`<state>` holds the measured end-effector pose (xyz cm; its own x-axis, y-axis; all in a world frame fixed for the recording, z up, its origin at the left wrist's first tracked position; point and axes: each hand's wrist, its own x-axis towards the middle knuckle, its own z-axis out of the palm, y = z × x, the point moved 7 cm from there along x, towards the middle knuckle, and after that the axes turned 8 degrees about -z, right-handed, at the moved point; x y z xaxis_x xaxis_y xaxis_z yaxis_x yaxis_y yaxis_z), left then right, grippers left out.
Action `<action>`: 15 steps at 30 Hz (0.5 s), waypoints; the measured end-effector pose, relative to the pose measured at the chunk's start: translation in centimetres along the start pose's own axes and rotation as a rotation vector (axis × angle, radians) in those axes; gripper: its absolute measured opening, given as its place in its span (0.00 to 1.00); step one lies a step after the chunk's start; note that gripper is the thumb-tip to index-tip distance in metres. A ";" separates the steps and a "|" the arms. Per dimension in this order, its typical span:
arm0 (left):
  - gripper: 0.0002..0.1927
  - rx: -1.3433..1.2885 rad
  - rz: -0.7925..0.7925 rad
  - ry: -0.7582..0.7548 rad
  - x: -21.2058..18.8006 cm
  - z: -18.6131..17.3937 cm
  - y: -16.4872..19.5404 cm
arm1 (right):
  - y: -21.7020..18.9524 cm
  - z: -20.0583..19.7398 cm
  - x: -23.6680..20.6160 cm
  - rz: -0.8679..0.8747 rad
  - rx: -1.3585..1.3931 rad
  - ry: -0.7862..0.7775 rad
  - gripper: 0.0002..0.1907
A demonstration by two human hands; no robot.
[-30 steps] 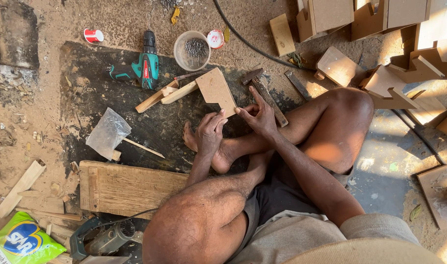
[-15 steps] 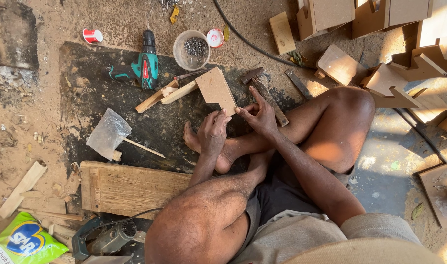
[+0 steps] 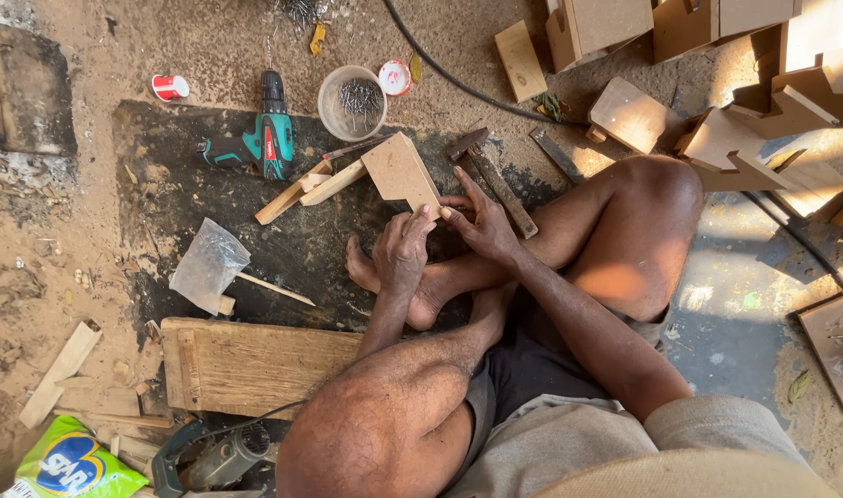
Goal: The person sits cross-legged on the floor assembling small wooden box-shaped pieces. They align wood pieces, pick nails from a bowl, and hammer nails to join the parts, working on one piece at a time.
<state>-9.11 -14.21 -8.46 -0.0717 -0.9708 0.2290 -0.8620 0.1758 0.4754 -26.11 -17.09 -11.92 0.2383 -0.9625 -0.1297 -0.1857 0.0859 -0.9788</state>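
We sit cross-legged on the floor and hold a small wooden panel (image 3: 400,171) over the black mat (image 3: 163,184). Our left hand (image 3: 403,251) is closed around the panel's near lower corner, and our right hand (image 3: 477,219) pinches the same edge from the other side, fingers curled; what lies between the fingertips is too small to make out. The panel is a flat, light brown piece with one pointed end. Its long axis runs from our hands up and to the left, away from us, and the pointed end faces a clear plastic cup of nails (image 3: 351,101). Its far corner lies just beside two short wooden sticks (image 3: 313,187) that rest on the mat, slanting the same way.

A hammer (image 3: 489,175) lies just right of our right hand, its head away from us. A green cordless drill (image 3: 265,138) lies on the mat to the left, well apart from the panel. A clear plastic bag (image 3: 209,266) sits nearer us on the mat, and a weathered plank (image 3: 255,364) lies along the mat's near edge.

The panel's near edge is hidden behind our fingers. Our left foot (image 3: 394,286) is partly covered by the left forearm. Cut wooden shapes (image 3: 744,138) at the upper right run out of the view.
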 end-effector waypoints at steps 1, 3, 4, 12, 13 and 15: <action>0.19 -0.002 0.002 0.001 0.0 0.0 0.0 | 0.2 0.3 0.0 0.014 -0.030 -0.043 0.44; 0.19 -0.011 0.011 0.009 -0.1 -0.1 0.1 | 0.0 0.2 0.1 -0.042 -0.045 -0.053 0.45; 0.19 -0.017 0.014 0.011 -0.1 -0.2 0.2 | -0.1 0.2 0.0 -0.066 -0.052 -0.060 0.46; 0.18 0.009 0.034 -0.024 0.6 -0.6 0.6 | 0.0 0.4 0.0 -0.010 -0.087 -0.054 0.50; 0.17 0.025 0.044 -0.023 0.6 -0.7 0.6 | -0.1 0.4 0.0 -0.009 -0.111 -0.047 0.50; 0.17 0.059 0.065 -0.018 0.6 -0.9 0.6 | -0.2 0.3 0.0 -0.003 -0.133 -0.050 0.49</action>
<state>-9.25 -14.56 -7.30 -0.1364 -0.9605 0.2424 -0.8831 0.2288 0.4096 -25.74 -17.05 -11.81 0.2858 -0.9483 -0.1382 -0.3088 0.0453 -0.9500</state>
